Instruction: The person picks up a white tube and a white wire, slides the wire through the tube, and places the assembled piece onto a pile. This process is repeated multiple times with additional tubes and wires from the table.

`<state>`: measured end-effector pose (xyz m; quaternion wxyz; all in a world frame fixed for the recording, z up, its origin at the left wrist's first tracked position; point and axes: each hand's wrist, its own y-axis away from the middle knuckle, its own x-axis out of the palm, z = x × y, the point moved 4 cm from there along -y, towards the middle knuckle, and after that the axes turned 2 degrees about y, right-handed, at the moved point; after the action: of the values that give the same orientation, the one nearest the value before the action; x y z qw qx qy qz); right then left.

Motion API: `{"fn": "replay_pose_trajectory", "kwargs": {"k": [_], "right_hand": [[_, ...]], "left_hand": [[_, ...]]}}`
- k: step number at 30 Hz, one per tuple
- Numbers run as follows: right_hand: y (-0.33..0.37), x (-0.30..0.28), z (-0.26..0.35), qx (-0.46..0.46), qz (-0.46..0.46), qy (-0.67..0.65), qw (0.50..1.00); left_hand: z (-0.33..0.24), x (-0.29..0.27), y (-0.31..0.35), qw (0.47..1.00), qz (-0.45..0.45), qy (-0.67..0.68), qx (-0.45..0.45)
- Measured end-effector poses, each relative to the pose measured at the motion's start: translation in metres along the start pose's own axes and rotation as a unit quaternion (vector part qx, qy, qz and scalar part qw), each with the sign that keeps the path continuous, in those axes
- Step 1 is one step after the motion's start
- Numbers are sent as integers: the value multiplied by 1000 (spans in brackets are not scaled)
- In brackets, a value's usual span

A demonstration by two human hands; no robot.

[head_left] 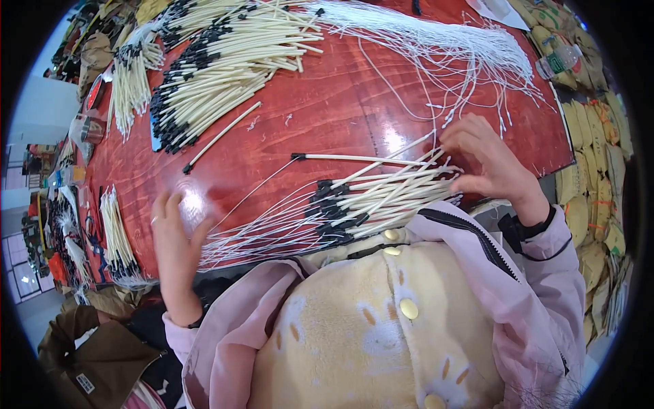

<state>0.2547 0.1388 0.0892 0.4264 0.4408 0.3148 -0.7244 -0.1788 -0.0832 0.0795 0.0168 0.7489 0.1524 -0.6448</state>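
My left hand [176, 235] is on the left of the red table, fingers apart, slightly blurred. A thin white cord [255, 189] runs from near its thumb to the black end of a cream tube [361, 159]. My right hand [492, 167] is open, thumb and fingers apart, beside the right ends of the tubes; whether a fingertip touches one is unclear. Between my hands, close to my body, lies a bundle of cream tubes [388, 198] with black ends [330, 208]. White cords [262, 238] stretch from those ends toward my left hand.
A large pile of black-ended cream tubes [225, 75] covers the far left of the red table [327, 109]. Loose white cords [443, 48] spread across the far right. A single tube [221, 138] lies apart. Beyond the right edge are a plastic bottle [558, 61] and stacked sacks [593, 136].
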Motion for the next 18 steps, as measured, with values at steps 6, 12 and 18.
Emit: {"fn": "replay_pose_trajectory", "kwargs": {"k": [6, 12, 18], "right_hand": [[-19, -17, -14, 28, -92, 81, 992], [-14, -5, -42, 53, -77, 86, 992], [-47, 18, -72, 54, -21, 102, 993]], "left_hand": [[-142, 64, -62, 959, 90, 238, 124], [-166, 67, -44, 932, 196, 259, 158], [-172, 61, -61, 930, 217, 232, 187]]}}
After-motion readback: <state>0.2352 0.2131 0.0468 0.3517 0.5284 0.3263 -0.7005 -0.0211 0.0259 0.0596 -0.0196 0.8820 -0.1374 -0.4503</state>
